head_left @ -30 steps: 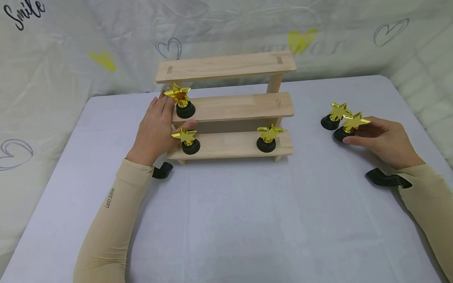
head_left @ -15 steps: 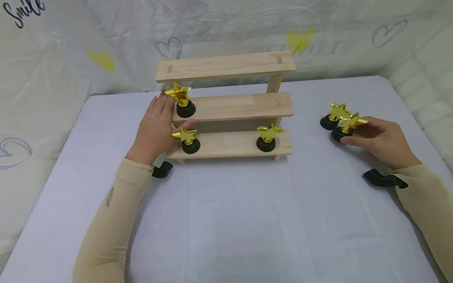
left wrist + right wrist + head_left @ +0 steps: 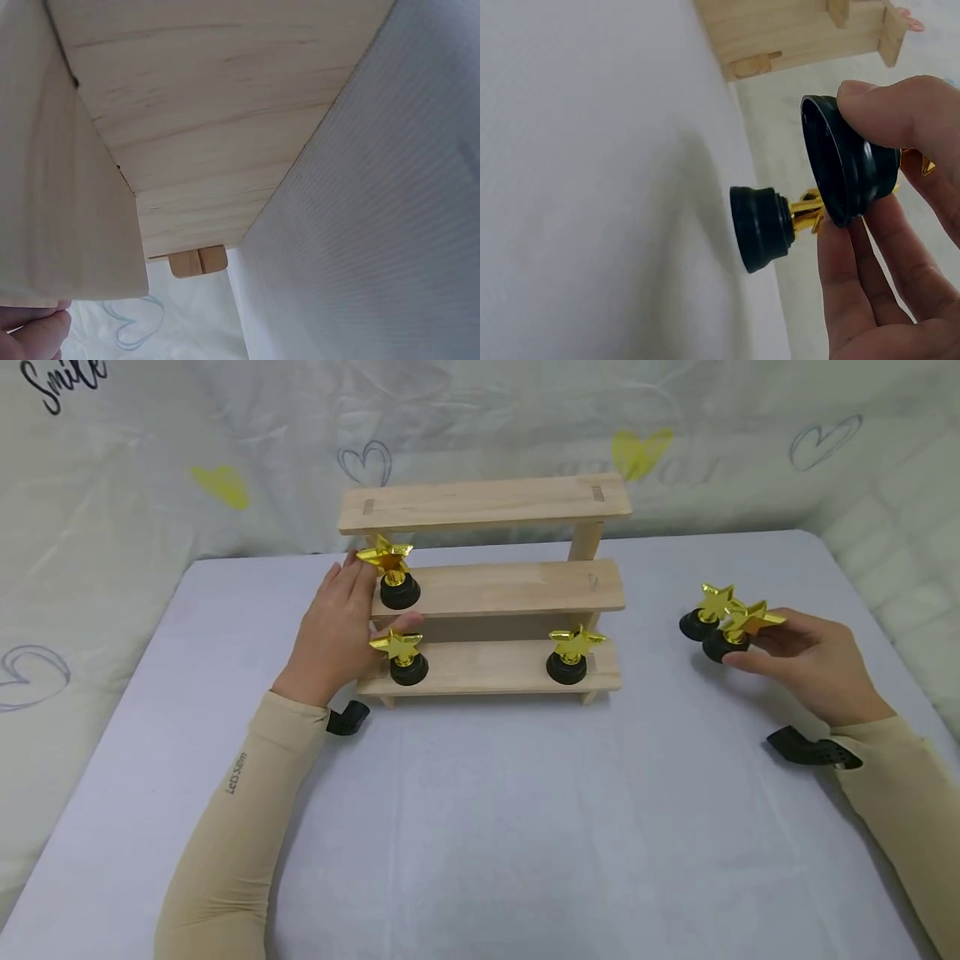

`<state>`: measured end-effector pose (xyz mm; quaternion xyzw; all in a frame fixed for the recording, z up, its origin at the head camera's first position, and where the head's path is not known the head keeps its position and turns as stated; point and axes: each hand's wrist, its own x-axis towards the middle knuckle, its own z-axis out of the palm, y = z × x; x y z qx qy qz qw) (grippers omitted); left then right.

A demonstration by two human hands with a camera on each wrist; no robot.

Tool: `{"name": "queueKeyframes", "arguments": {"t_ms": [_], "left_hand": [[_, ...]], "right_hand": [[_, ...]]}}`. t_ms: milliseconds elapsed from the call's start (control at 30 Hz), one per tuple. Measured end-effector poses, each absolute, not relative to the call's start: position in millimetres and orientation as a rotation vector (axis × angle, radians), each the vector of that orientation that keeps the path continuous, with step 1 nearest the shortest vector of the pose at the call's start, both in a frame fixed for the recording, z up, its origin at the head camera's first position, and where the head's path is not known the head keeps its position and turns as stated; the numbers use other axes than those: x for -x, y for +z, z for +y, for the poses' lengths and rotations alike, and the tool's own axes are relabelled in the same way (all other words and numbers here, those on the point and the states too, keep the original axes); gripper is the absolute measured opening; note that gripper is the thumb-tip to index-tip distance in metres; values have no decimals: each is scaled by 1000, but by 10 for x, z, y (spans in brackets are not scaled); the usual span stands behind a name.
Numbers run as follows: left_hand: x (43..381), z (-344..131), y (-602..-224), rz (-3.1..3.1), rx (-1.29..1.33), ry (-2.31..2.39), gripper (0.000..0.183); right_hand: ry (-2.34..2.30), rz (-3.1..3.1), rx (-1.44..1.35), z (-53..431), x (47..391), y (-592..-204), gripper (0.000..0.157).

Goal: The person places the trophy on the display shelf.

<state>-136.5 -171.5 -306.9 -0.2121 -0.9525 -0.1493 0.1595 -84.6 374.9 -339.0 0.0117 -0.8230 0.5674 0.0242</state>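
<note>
My right hand [image 3: 821, 664] pinches a gold star trophy [image 3: 726, 647] by its black base, thumb on one side and fingers on the other. In the right wrist view the hollow underside of that held trophy [image 3: 829, 161] shows, raised off the white cloth. Right behind it a second star trophy [image 3: 761, 227] stands on the table. My left hand [image 3: 330, 635] grips the left side of a three-tier wooden shelf [image 3: 517, 589], thumb across its front under the middle board. The left wrist view shows the bare wood from below, with fingertips [image 3: 41, 334] at a board's edge.
One star trophy [image 3: 400, 592] stands at the left of the middle board. On the bottom board are a left trophy [image 3: 408, 668] and a right trophy [image 3: 567, 667]. A white cloth [image 3: 525, 818] covers the table, with a printed curtain [image 3: 480, 427] behind.
The right hand has raised its trophy a little off the table, and the shadow beneath has spread. My left hand stays on the shelf; the head view has shifted slightly.
</note>
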Motion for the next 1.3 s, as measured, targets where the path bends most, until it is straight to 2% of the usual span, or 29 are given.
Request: {"name": "queueKeyframes", "arguments": {"t_ms": [200,633,1300], "left_hand": [[1378,-1722,-3067,-2714,599,-422,82],[1363,-1716,-3051,-2726,600,-411,82],[1360,-1723,-3055,-2671,641,-365,84]], "right_hand": [[1973,-2373,-95,3659,806,-3307,50],[2121,-2190,-283,3474,760,-3147,51],[2088,-2066,-501,3257,854,-2907,51]]}}
